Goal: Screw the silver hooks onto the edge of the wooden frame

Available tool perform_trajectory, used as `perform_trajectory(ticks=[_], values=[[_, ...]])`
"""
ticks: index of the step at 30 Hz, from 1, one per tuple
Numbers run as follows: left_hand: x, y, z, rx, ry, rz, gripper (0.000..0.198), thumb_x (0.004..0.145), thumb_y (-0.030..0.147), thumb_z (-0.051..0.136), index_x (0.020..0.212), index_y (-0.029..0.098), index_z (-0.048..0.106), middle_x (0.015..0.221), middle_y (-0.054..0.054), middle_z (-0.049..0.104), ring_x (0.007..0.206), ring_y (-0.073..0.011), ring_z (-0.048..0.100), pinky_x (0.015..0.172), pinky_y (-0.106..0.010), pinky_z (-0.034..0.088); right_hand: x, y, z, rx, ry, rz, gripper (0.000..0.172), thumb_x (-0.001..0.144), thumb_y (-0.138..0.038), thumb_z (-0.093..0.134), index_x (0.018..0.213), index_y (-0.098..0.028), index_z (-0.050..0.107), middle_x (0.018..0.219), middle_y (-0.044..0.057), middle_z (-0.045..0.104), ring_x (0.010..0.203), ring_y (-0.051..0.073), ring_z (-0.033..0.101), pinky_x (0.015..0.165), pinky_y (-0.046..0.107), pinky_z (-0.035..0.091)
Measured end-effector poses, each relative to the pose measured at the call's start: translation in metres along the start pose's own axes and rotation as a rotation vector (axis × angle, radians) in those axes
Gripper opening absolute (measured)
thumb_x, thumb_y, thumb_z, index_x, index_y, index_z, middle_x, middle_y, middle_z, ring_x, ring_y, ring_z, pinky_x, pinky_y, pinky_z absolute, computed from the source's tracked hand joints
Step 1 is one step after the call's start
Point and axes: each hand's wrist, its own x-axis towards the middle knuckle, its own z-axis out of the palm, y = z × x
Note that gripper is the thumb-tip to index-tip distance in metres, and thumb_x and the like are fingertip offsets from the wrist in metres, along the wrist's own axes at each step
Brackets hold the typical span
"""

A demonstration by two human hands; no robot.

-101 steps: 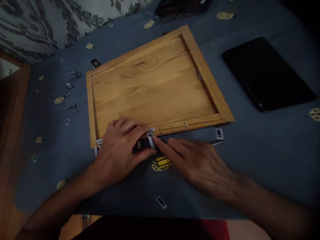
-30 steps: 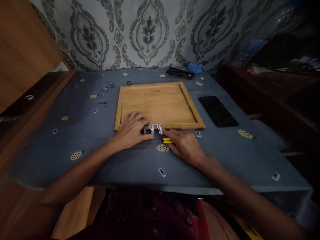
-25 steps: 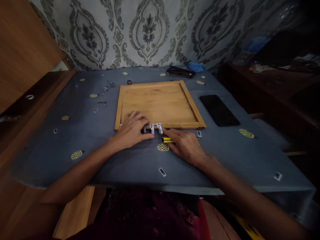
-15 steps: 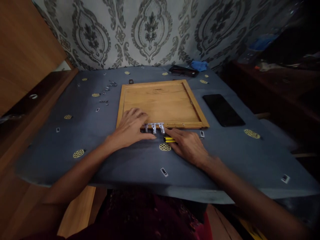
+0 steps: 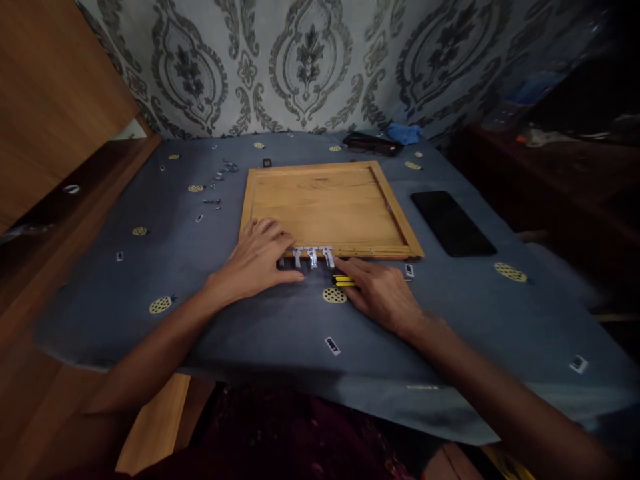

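Observation:
A shallow wooden frame with a wood panel [image 5: 325,200] lies flat on the table. Along its front edge runs a row of silver metal hooks [image 5: 313,257]. My left hand [image 5: 260,257] rests over the frame's front left corner, at the left end of the hooks, fingers stretched out and thumb apart. Part of that end is hidden under it. In my right hand [image 5: 383,290] is a screwdriver with a yellow and black handle [image 5: 343,281]; its thin shaft pokes out on the right. The index finger of this hand reaches to the frame's edge beside the rightmost hook.
Right of the frame lies a black phone [image 5: 453,223]. Glasses [image 5: 373,143] and a blue cloth [image 5: 404,133] are at the back. Small metal hardware [image 5: 213,201] lies scattered at the left. A small dark object [image 5: 267,163] sits behind the frame. Wooden furniture [image 5: 70,120] borders the left side.
The view has shifted slightly, so everything sits a little further right. My left thumb has drawn back left, uncovering more of the hooks. My right hand keeps hold of the screwdriver.

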Motion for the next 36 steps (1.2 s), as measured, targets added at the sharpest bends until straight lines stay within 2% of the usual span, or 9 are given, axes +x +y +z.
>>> perform_trajectory(ticks=[7,13,18,28,36], values=[[0.007,0.002,-0.002,0.024,-0.057,0.05,0.058,0.08,0.058,0.079,0.119,0.018,0.064,0.126,-0.011,0.065,0.123,-0.0315,0.053,0.11,-0.051,0.037,0.0,-0.002,-0.003,-0.001,-0.003,-0.005,0.054,0.084,-0.011,0.055,0.137,-0.018,0.063,0.094,0.008,0.077,0.08,0.021,0.07,0.062,0.028,0.044],[0.0,-0.011,-0.014,0.033,-0.064,-0.068,0.059,0.078,0.065,0.078,0.113,0.019,0.065,0.121,-0.01,0.065,0.118,-0.0315,0.055,0.103,-0.048,0.042,-0.002,0.0,-0.004,0.009,0.005,-0.034,0.055,0.084,-0.01,0.054,0.137,-0.019,0.06,0.09,0.005,0.076,0.077,0.019,0.07,0.061,0.026,0.044],[-0.004,-0.011,-0.016,0.019,-0.087,-0.072,0.059,0.078,0.067,0.077,0.11,0.019,0.065,0.114,-0.008,0.066,0.114,-0.03,0.056,0.102,-0.046,0.042,-0.005,0.002,-0.003,0.031,0.025,-0.047,0.054,0.083,-0.009,0.052,0.136,-0.019,0.06,0.091,0.004,0.076,0.075,0.018,0.069,0.06,0.026,0.043],[-0.006,-0.004,-0.012,-0.004,-0.09,-0.045,0.039,0.085,0.05,0.078,0.105,0.018,0.067,0.116,-0.008,0.066,0.114,-0.0287,0.055,0.102,-0.046,0.043,-0.006,0.003,0.001,0.032,0.049,-0.048,0.055,0.083,-0.009,0.052,0.136,-0.02,0.06,0.089,0.003,0.075,0.074,0.018,0.069,0.059,0.026,0.044],[-0.004,-0.004,-0.012,-0.022,-0.123,-0.043,0.036,0.087,0.047,0.076,0.107,0.018,0.067,0.115,-0.008,0.066,0.115,-0.0292,0.055,0.102,-0.047,0.043,-0.007,0.004,-0.001,0.049,0.031,-0.048,0.058,0.082,-0.008,0.054,0.139,-0.02,0.059,0.093,0.004,0.076,0.077,0.019,0.07,0.06,0.027,0.045]])
